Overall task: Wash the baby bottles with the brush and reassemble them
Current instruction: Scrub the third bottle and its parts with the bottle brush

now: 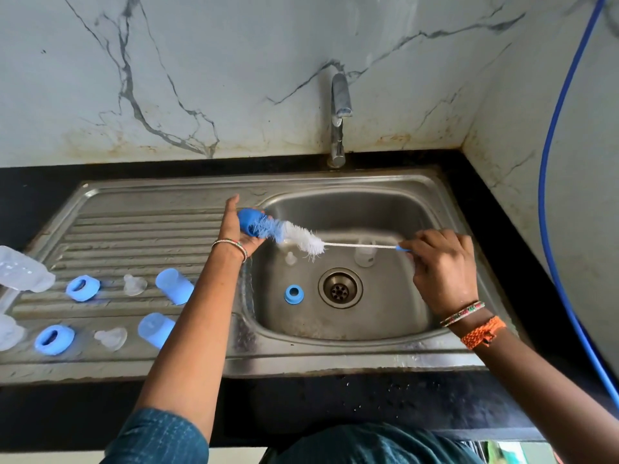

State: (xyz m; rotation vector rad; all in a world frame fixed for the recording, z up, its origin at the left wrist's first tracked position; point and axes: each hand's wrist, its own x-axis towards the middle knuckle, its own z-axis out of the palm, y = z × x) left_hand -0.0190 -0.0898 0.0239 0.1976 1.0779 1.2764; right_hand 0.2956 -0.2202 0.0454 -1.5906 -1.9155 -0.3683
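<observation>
My left hand grips a blue bottle cap over the left rim of the sink basin. My right hand pinches the thin handle of a blue-and-white bottle brush, whose bristle tip is inside the cap. In the basin lie a blue collar ring, a clear nipple and a clear bottle. On the drainboard sit two blue rings, two clear nipples and two blue caps.
Clear bottle bodies lie at the far left edge of the drainboard. The tap stands behind the basin with no water running. A blue hose hangs along the right wall. A black counter surrounds the sink.
</observation>
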